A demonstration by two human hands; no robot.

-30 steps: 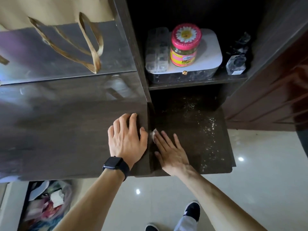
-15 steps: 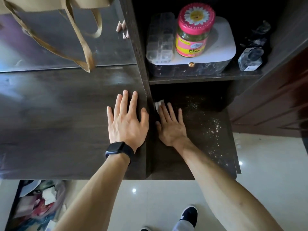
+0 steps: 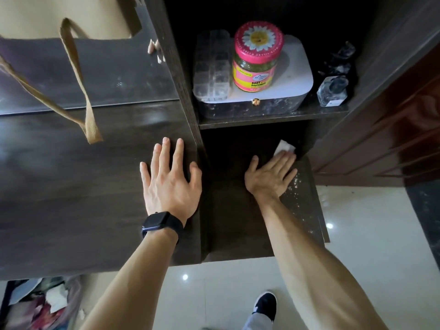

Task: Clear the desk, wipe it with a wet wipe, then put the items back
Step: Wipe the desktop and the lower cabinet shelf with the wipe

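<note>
A white wipe lies on the low dark shelf, pressed flat under the fingertips of the right hand, whose grip is flat, fingers together. White specks dot the shelf just right of that hand. Beyond it, on the upper shelf, a pink-lidded jar with a daisy reads "BODY". The left hand, fingers spread, palm down, rests on the worktop, a black watch at its wrist.

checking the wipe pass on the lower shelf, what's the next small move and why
Probably drag the right hand and wet wipe back along the lower shelf's right edge: pale dust specks show there, while the left hand braces on the desk top.
</note>
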